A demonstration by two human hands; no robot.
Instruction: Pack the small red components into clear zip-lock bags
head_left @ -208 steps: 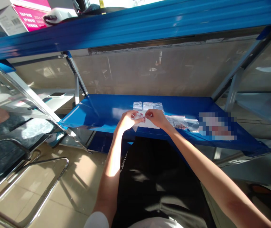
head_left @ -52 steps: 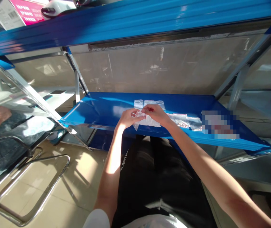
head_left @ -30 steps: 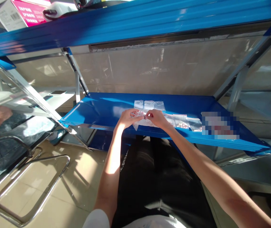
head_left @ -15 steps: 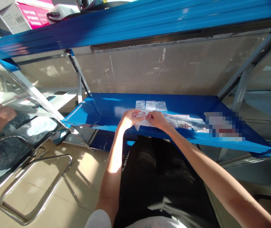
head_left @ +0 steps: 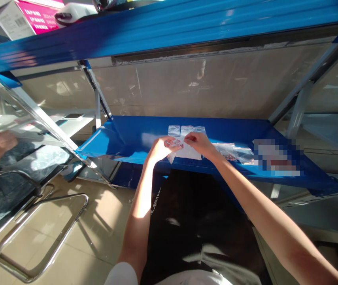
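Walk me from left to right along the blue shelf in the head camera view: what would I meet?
Left hand → right hand → clear plastic bags with reddish contents → pixelated, unreadable item

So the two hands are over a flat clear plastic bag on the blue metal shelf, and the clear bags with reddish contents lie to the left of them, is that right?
Not quite: the head view shows the clear plastic bags with reddish contents to the right of the hands, not the left. The rest stands: the left hand and right hand are over a flat clear plastic bag on the blue metal shelf.
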